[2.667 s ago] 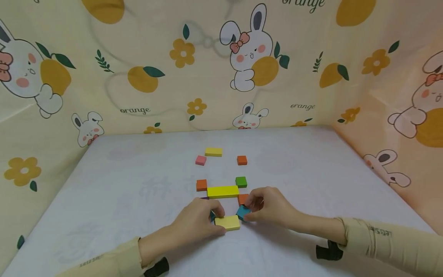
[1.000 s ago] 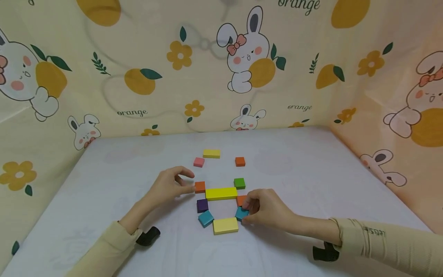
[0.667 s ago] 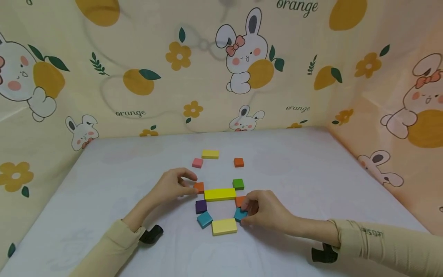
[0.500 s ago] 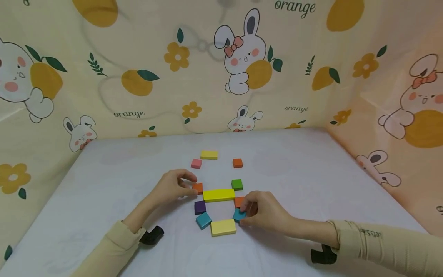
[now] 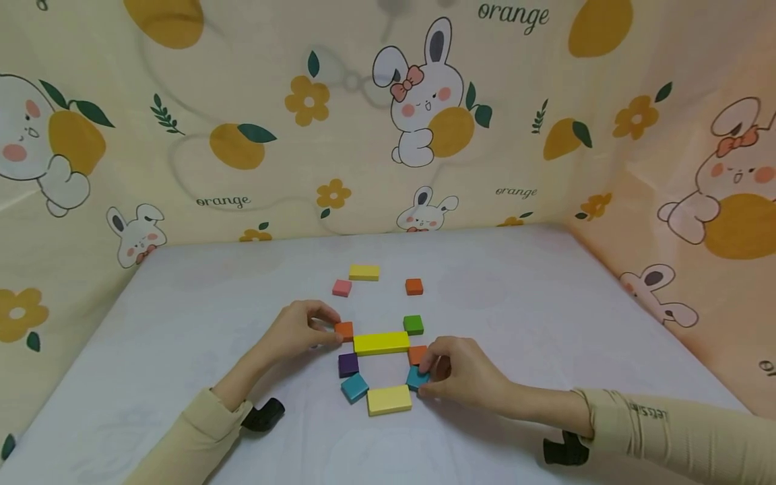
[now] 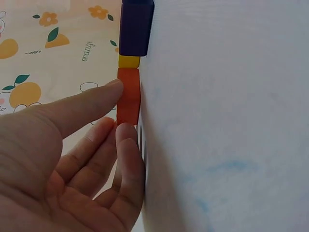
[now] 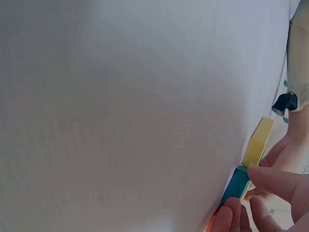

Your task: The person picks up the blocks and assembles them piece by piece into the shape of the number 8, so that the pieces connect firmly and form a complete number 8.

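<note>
My left hand (image 5: 296, 331) pinches an orange block (image 5: 344, 331) between thumb and fingertip, at the left end of a long yellow block (image 5: 380, 343). In the left wrist view the thumb lies along one side of that orange block (image 6: 129, 95) and a fingertip is at its end. With thumb and fingers my right hand (image 5: 467, 370) holds a teal block (image 5: 415, 378), which leans at an angle between another orange block (image 5: 417, 355) and a pale yellow block (image 5: 389, 400). On the left side sit a purple block (image 5: 348, 365) and a second teal block (image 5: 354, 388).
A green block (image 5: 413, 325) stands by the long yellow block's right end. Farther back lie a pink block (image 5: 342, 287), a small yellow block (image 5: 364, 272) and an orange-red block (image 5: 414, 287). A patterned cloth wall (image 5: 364, 148) rises behind the white table (image 5: 515, 289).
My left hand has left the near pale yellow block and moved up and left to the orange block. My right hand stays at the teal block. The camera view has drifted slightly.
</note>
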